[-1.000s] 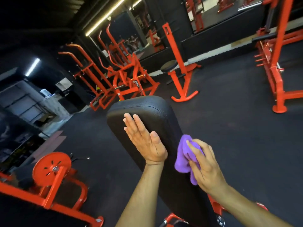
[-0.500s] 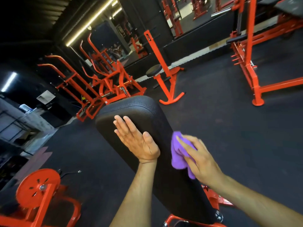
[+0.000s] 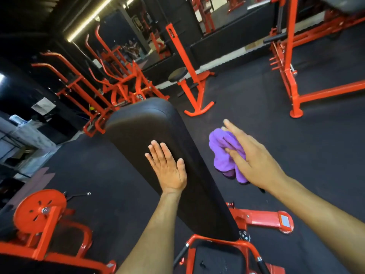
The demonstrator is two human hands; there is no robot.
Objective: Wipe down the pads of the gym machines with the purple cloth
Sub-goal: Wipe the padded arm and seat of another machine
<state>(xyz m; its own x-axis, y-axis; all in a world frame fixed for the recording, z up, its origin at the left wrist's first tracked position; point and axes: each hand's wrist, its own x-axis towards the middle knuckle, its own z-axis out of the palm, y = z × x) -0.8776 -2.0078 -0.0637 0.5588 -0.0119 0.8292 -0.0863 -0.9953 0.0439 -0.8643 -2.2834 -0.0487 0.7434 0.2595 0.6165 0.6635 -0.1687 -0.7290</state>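
My left hand (image 3: pixel 167 171) lies flat, fingers straight, on the black back pad (image 3: pixel 150 125). My right hand (image 3: pixel 254 161) has its grip pinching the purple cloth (image 3: pixel 221 147), just beside the pad's right edge.

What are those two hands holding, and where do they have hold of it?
The right hand holds the cloth bunched up, fingers pinching its middle, beside the pad. The left hand holds nothing; it lies flat on the pad.

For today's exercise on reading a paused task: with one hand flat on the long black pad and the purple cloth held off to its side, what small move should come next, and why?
Probably bring the right hand and its purple cloth back onto the black pad. The cloth hangs beside the pad's right edge, apparently not touching it, while the left hand lies flat on the pad, steadying it.
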